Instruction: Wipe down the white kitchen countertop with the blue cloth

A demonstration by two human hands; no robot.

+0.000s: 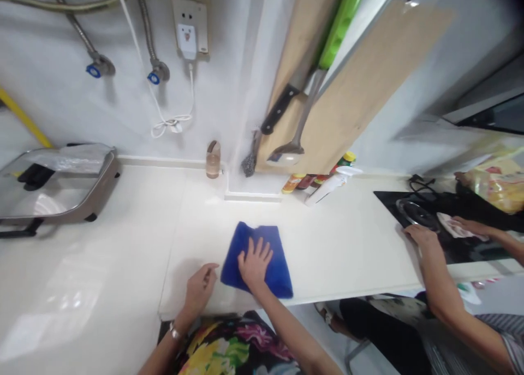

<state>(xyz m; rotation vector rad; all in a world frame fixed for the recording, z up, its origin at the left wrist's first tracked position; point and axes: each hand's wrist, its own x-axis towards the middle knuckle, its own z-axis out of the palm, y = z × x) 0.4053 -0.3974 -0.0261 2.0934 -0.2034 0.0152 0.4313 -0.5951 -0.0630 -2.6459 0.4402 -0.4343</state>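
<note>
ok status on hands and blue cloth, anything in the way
Right hand flat on blue cloth. Left hand loosely curled beside it. Cloth on counter, nothing else on top.

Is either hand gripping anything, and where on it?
No grip visible: the right hand lies spread on the blue cloth; the left hand, loosely curled, shows nothing held.

Exposure bright, mostly even; light source out of view. Strong glare on white counter (335,244), well left of left hand (201,285); soft shadow beside that hand. Corner far up-right of right hand (256,260) dark. Wide-angle stretch toward edges. Bottles (293,183) beyond right hand: labels blurred, unreadable.
</note>
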